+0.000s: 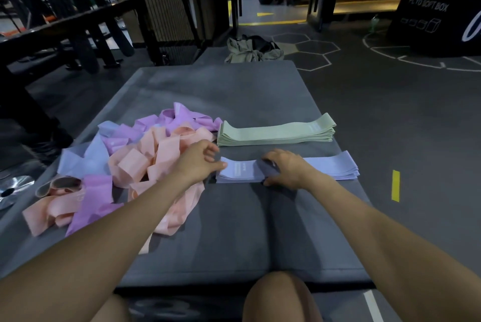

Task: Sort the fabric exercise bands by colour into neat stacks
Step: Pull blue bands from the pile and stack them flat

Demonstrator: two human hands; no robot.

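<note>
Two neat stacks, green stack [276, 133], lavender stack [330, 165], one unsorted pile [135, 163], left hand [200, 160] relaxed, right hand [286, 168] gripping lavender stack, grey mat [234, 92].

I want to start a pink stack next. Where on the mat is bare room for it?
Bare mat lies nearer you than the lavender stack, and more beyond the green stack. The left is crowded with the unsorted pile.

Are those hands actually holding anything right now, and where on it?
The right hand grips the lavender-blue stack across its middle, fingers curled over both long edges. The left hand only touches the stack's left end with straight fingertips.
</note>
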